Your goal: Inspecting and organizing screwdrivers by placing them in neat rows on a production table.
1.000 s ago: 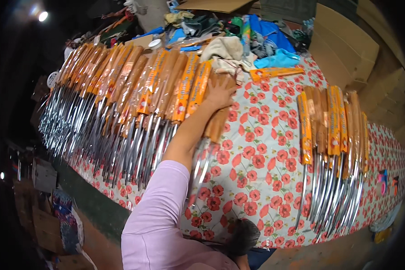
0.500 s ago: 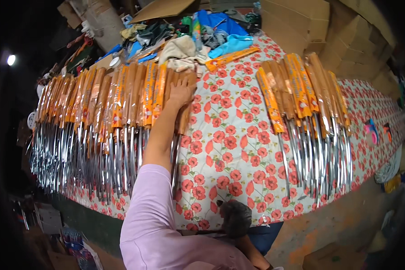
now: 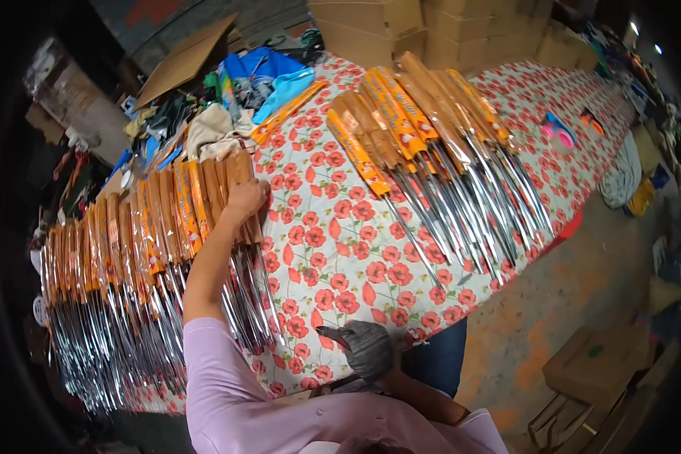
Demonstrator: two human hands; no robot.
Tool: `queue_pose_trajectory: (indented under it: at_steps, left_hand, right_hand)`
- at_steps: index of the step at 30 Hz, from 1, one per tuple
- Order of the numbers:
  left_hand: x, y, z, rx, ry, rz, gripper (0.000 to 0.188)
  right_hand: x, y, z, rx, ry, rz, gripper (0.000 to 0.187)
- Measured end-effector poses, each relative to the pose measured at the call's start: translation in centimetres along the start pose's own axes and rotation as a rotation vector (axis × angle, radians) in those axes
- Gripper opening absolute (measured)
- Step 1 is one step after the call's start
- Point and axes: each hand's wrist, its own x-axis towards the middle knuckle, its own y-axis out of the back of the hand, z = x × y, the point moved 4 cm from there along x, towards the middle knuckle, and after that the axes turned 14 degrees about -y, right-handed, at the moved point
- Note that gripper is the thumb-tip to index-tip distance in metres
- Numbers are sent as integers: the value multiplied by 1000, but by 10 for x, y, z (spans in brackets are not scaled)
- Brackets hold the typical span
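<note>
On the left lies a long row of skewer-like metal rods [image 3: 238,291] with wooden handles, several in clear sleeves with orange labels. My bare left hand [image 3: 246,200] is at the right end of that row, its fingers curled about the edge of the last wooden handles [image 3: 240,168]. My right hand [image 3: 367,352], in a dark grey glove, is at the table's near edge, its fingers curled and one dark tip pointing left. Whether it holds anything is hidden. A second bundle of packaged rods [image 3: 431,144] lies fanned on the right.
A red-flowered cloth [image 3: 318,227] covers the table. At the back left are a heap of cloths [image 3: 212,132], a loose orange package [image 3: 287,112] and a cardboard flap [image 3: 185,64]. Cardboard boxes [image 3: 446,34] stand behind. Tape rolls [image 3: 560,132] sit far right; a carton [image 3: 598,367] is on the floor.
The view has turned to the right. My left hand has gone from lying flat on the handles to curling at the row's right end. My gloved right hand now shows a pointing tip.
</note>
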Motion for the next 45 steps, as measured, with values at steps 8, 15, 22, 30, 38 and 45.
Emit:
queue_pose_trajectory:
  at_steps: [8, 15, 22, 30, 38, 45]
  left_hand:
    - [-25, -41, 6, 182, -192, 206, 52]
    - [-8, 19, 118, 118, -357, 409, 64]
    - [36, 85, 279, 319, -613, 632, 71]
    - [75, 89, 337, 358, -747, 642, 68]
    - [61, 73, 340, 315, -727, 682, 73]
    - [10, 59, 365, 254, -791, 539, 76]
  right_hand:
    - [3, 1, -7, 60, -71, -59, 25]
    - [2, 17, -6, 116, -46, -53, 23]
    - [53, 155, 23, -40, -244, 372, 26]
    - [136, 196, 144, -591, -362, 648, 27]
    - [128, 187, 154, -688, -365, 379, 27]
    - [80, 195, 145, -721, -175, 388, 24]
